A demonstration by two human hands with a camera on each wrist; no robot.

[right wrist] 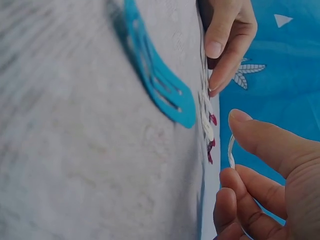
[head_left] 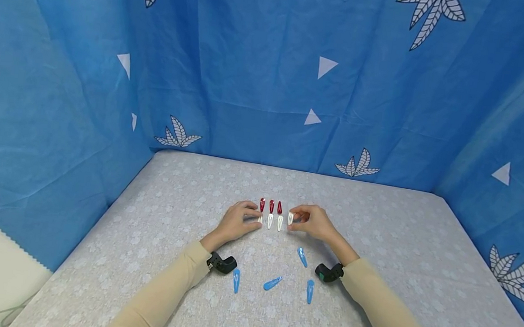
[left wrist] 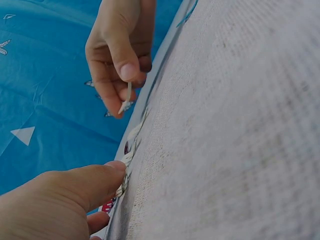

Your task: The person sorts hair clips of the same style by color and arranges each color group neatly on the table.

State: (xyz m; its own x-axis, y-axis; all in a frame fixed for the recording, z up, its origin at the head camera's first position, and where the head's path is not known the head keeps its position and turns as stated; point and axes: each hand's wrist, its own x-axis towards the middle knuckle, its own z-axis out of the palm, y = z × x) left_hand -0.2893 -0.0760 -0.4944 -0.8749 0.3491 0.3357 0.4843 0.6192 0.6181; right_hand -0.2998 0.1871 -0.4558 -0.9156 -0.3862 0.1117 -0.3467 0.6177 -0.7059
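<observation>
Pale floral tablecloth under red clips, white clips just beside them, four blue clips

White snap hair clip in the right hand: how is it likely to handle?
The white snap hair clip is thin, so probably light. Pinched in the right hand, it shows no sag, suggesting stiffness. Its slim, flat shape would likely slide rather than roll if pushed.

You're pinching a white snap hair clip by its ends in your right hand; your left hand is holding the leftmost white clip.
</observation>
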